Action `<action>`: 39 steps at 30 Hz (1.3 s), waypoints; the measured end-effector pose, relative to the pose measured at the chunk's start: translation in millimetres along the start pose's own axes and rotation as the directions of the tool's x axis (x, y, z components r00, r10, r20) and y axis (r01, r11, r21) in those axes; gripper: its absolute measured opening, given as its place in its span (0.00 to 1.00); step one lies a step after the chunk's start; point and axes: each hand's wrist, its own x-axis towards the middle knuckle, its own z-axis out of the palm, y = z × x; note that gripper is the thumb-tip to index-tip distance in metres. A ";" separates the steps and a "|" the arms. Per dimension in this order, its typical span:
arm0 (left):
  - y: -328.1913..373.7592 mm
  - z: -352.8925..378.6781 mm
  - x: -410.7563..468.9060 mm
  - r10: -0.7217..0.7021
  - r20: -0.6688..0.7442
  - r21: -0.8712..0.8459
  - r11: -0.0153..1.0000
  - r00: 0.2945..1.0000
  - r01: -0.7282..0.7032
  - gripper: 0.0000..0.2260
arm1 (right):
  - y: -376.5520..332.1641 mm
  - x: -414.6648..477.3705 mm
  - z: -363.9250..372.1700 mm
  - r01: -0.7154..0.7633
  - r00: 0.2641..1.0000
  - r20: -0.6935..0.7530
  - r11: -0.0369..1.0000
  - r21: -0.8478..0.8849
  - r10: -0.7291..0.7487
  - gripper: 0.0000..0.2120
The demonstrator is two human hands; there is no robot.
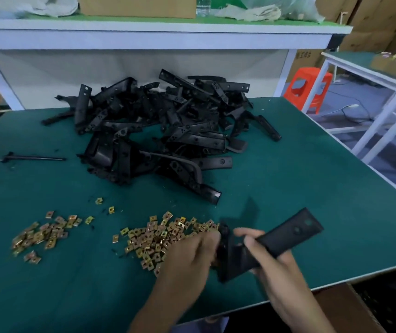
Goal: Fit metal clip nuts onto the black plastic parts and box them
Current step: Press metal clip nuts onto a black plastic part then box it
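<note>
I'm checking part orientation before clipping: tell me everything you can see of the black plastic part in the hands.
The black plastic part is matte and motion-blurred. Its long flat arm slants up to the right, with two round holes near the far end; a bent section drops at the left. The right hand grips the arm's middle, the left hand pinches the bent end. It is held over the table's near edge, beside the clip nuts.

A green-topped counter (312,188) stands under a white shelf (144,32) carrying a cardboard box (137,7), a clear bottle (203,6) and crumpled cloths (252,12). To the right are an orange plastic stool (307,88), a white-framed table (360,66), stacked cartons (372,20) and a grey floor (336,121).
</note>
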 end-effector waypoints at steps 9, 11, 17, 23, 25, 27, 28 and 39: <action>-43.7 -42.4 58.3 -0.001 -0.214 0.773 0.611 0.977 0.170 0.15 | 1.1 59.0 10.0 -0.181 0.979 0.177 0.817 0.547 0.099 0.20; -46.5 -45.5 60.9 0.014 -0.216 0.751 0.641 0.976 0.157 0.12 | 4.9 60.2 8.9 -0.179 0.975 0.208 0.823 0.539 0.076 0.21; -46.3 -50.1 57.2 0.076 -0.224 0.551 0.832 0.972 0.062 0.05 | 3.7 62.8 21.7 -0.244 0.951 0.304 0.730 0.639 0.052 0.23; -44.0 -54.3 41.4 0.058 -0.286 0.263 0.965 0.957 0.020 0.11 | 5.7 71.8 42.6 -0.296 0.910 0.416 0.700 0.649 -0.001 0.23; -46.9 -58.5 37.4 0.035 -0.302 0.218 0.975 0.953 0.033 0.10 | 9.0 71.6 42.9 -0.299 0.908 0.419 0.701 0.648 0.000 0.23; -48.7 -63.7 35.3 -0.022 -0.315 0.152 0.986 0.949 0.074 0.09 | 11.8 70.2 40.9 -0.291 0.915 0.403 0.717 0.634 0.015 0.25; -49.2 -65.7 34.5 -0.054 -0.315 0.108 0.990 0.948 0.092 0.09 | 12.8 70.1 40.1 -0.289 0.920 0.392 0.724 0.626 0.028 0.27; -34.6 -62.6 22.9 -0.203 -0.188 -0.505 0.859 0.961 0.083 0.07 | 16.7 69.6 40.8 -0.289 0.932 0.349 0.776 0.561 0.095 0.29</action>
